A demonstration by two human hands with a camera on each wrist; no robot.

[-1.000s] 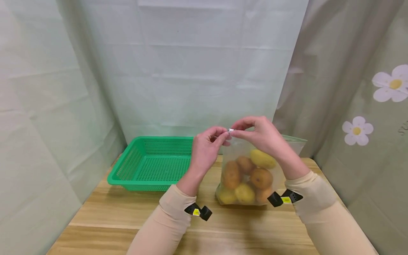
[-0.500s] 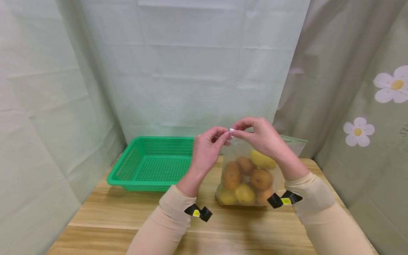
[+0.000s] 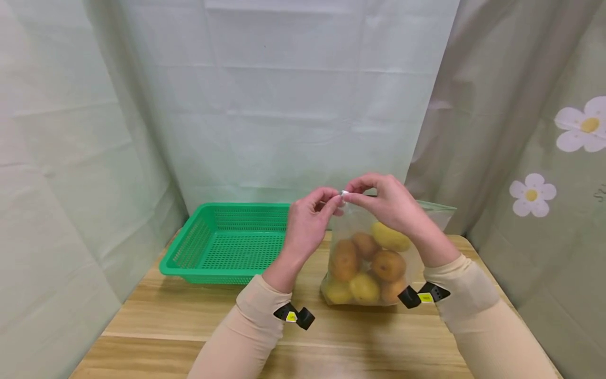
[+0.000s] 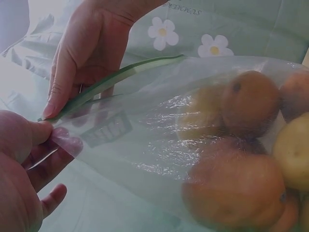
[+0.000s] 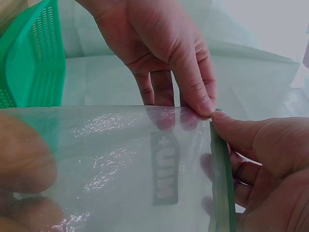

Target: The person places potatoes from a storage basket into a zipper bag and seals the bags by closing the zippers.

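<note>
A clear zip bag (image 3: 350, 221) stands on the wooden table (image 3: 189, 326), filled with several brown and yellow potatoes (image 3: 364, 263). Both hands meet at the bag's top left corner. My left hand (image 3: 314, 210) pinches that corner between thumb and fingers. My right hand (image 3: 374, 197) pinches the green zip strip (image 4: 116, 79) right beside it. In the right wrist view the strip (image 5: 219, 183) runs under my right thumb, with the left hand's fingertips (image 5: 203, 104) touching the corner. The potatoes (image 4: 241, 159) press against the film in the left wrist view.
An empty green mesh basket (image 3: 222, 242) sits on the table left of the bag. Pale curtains close in the back and both sides; the right one bears white flowers (image 3: 530, 195). Bare table lies in front of the bag.
</note>
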